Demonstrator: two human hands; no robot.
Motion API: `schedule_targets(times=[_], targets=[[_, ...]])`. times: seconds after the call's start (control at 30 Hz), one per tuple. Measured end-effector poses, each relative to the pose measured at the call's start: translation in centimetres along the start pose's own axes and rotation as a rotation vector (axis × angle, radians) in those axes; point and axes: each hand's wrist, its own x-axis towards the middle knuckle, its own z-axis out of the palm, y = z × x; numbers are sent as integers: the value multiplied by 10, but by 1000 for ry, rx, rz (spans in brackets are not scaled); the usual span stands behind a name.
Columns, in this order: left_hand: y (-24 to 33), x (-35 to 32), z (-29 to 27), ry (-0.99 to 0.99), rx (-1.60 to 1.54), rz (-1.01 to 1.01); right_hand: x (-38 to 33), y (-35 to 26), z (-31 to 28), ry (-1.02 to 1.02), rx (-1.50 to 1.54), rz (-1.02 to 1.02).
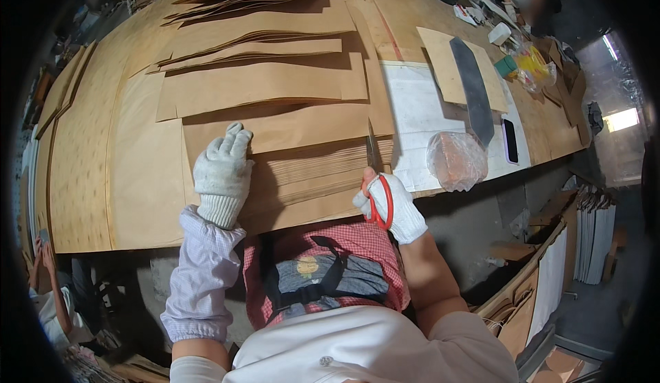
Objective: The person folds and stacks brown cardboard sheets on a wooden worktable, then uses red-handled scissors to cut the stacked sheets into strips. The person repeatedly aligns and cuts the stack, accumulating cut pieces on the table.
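My left hand (223, 170), in a white knitted glove, lies with its fingers stretched forward on the left part of a brown paper sheet (295, 127). Its thumb is hard to make out. My right hand (399, 208), gloved too but with a bare thumb showing, grips scissors by their red handles (390, 201). The scissor blades (372, 148) point away from me, at the right end of the sheet. Whether they touch the paper I cannot tell. Just below that sheet, a stack of layered brown paper (323, 177) shows its many edges.
Further brown paper bundles (261, 84) overlap toward the far side of the wooden table (79, 170). To the right lie a dark grey strip (471, 87), a plastic-wrapped block (454, 159) and a phone (510, 141). Other people are at the far right and lower left.
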Motion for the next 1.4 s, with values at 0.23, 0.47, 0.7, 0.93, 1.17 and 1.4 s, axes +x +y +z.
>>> schedule_targets(times=[0.23,0.47,0.7,0.93,1.17,1.4], targets=[[-44,-39,2,246,-241,-359,-7,7,33,-187,70,-219],[-76,-45,8,282,-334,-166,19,14,176,-799,325,276],[-65,-28,-12,342,-208,-75,-10,-4,192,-601,220,292],[-88,31,-9,779,-1216,-461,-42,-11,98,-640,71,-175],[-21,-15,-9,24,-134,179,-6,5,75,-612,243,126],[-2,3,4,26,-41,52,10,34,62,-414,-199,9]])
